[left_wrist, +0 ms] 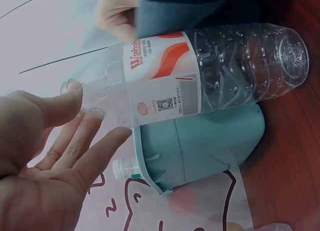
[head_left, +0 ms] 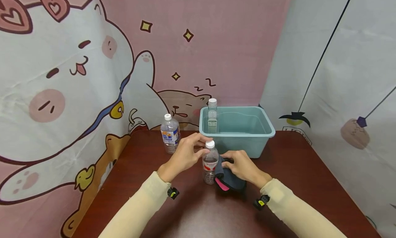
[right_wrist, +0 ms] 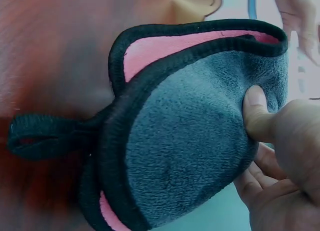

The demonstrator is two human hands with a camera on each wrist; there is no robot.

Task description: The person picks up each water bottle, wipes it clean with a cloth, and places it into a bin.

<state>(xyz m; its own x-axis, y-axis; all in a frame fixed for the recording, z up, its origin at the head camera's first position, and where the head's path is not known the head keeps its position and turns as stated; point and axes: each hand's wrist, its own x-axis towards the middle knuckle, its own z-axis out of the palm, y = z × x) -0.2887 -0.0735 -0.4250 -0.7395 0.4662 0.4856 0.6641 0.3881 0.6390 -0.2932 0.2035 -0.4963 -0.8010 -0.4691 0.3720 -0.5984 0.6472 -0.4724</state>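
A clear plastic bottle with a white cap and a red-and-white label stands upright on the table. My left hand pinches it at the top, thumb and fingers on either side of the neck, as the left wrist view shows. On the bottle's right, my right hand grips a folded cloth, grey outside and pink inside, with black edging and a hanging loop. Its thumb presses into the grey side while the other fingers go behind. The cloth's left edge lies against or very near the bottle; I cannot tell which.
Behind the hands sits a light teal plastic bin, with a clear white-capped bottle standing in its left end. A larger clear bottle with a blue-and-orange label stands at the back left of the dark red table. A printed curtain hangs behind.
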